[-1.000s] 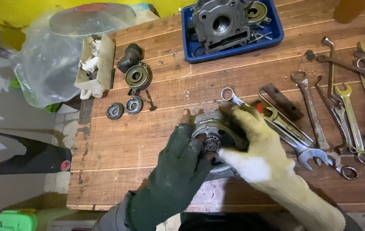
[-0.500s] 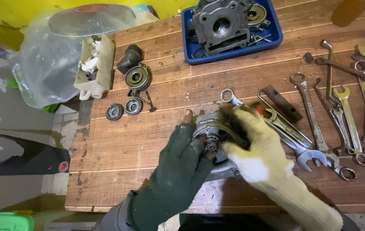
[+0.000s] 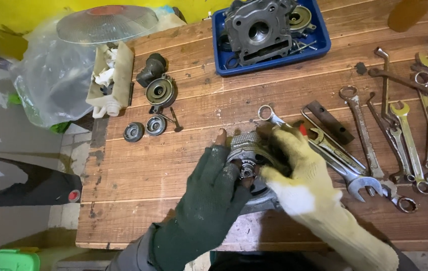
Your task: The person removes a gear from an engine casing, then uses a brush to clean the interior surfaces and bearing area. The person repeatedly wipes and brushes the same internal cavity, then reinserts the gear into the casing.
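Fingers of left hand and right hand grip a metal engine part; blue tray sits beyond.

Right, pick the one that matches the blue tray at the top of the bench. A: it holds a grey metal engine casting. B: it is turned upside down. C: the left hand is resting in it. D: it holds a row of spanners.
A: the blue tray holds a grey metal engine casting, while the spanners lie on the bench and the left hand is down at the front edge.
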